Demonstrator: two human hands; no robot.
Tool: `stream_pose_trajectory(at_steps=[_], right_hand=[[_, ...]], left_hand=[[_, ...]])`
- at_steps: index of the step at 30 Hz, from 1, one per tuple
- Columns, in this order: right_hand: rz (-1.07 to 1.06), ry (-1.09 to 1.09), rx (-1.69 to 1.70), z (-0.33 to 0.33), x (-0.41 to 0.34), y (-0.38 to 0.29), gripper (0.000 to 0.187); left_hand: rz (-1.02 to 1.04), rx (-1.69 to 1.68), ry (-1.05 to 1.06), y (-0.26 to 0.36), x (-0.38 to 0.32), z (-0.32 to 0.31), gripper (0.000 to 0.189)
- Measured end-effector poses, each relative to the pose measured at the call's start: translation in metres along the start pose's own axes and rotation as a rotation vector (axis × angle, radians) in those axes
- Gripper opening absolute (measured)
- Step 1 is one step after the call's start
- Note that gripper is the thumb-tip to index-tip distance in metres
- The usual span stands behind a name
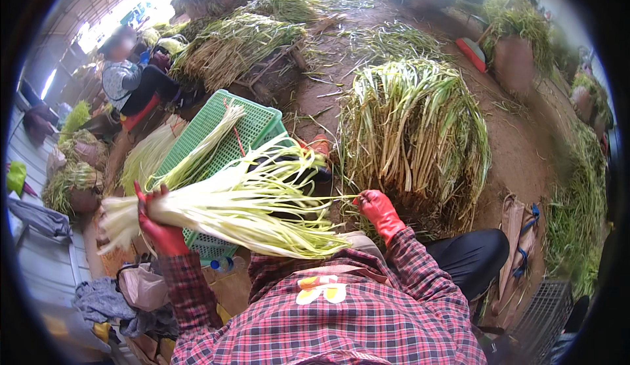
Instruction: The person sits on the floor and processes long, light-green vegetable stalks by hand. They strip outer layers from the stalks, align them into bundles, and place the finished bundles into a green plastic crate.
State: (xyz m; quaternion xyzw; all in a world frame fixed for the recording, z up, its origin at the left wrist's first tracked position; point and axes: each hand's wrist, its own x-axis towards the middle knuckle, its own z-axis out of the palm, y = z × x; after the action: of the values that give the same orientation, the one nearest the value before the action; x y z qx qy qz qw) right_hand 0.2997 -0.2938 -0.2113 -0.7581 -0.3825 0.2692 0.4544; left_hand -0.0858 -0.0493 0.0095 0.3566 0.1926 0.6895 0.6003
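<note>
My left hand (160, 222), in a red rubber glove, is closed around a thick bunch of pale leafy stalks (236, 202). Their white ends stick out to the left and the yellow-green leaves fan out to the right above my lap. My right hand (379, 212), gloved in red as well, pinches the tip of one thin leaf (339, 197) that runs out from the bunch. Beneath the bunch is a green plastic crate (261, 114), with a smaller bundle of pale stalks (211, 143) and red strings (238, 141) lying on it.
A large heap of untrimmed stalks (413, 134) stands in front of my right hand. Beyond the crate a person (123, 77) sits near another heap (241, 45). A red dustpan (471, 54) lies farther right. A dark plastic crate (544, 311) is beside my right knee; cloths (103, 301) lie at left.
</note>
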Motion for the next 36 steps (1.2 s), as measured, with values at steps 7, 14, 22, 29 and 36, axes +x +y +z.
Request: stream_pose_trajectory(at_steps=[7,14,22,29,36], right_hand=[[-0.104,0.008,0.452,-0.03,-0.032,-0.045,0.022],[-0.37,0.241,-0.132,-0.055,-0.058,-0.074,0.014],[-0.163,-0.144,-0.615,0.017,-0.055,-0.004,0.022],[0.466,-0.521,-0.821,-0.029,-0.055,0.061,0.021],[0.178,-0.086,-0.183,-0.07,-0.045,-0.034,0.031]], left_hand=[[-0.069,-0.314,-0.561,0.01,0.067,0.143,0.051],[-0.244,-0.281,-0.505,0.007,0.089,0.098,0.051],[-0.226,-0.017,-0.342,0.024,0.132,-0.115,0.044],[-0.224,0.055,-0.03,0.056,0.132,-0.181,0.04],[-0.238,0.005,0.093,0.04,0.124,-0.182,0.045]])
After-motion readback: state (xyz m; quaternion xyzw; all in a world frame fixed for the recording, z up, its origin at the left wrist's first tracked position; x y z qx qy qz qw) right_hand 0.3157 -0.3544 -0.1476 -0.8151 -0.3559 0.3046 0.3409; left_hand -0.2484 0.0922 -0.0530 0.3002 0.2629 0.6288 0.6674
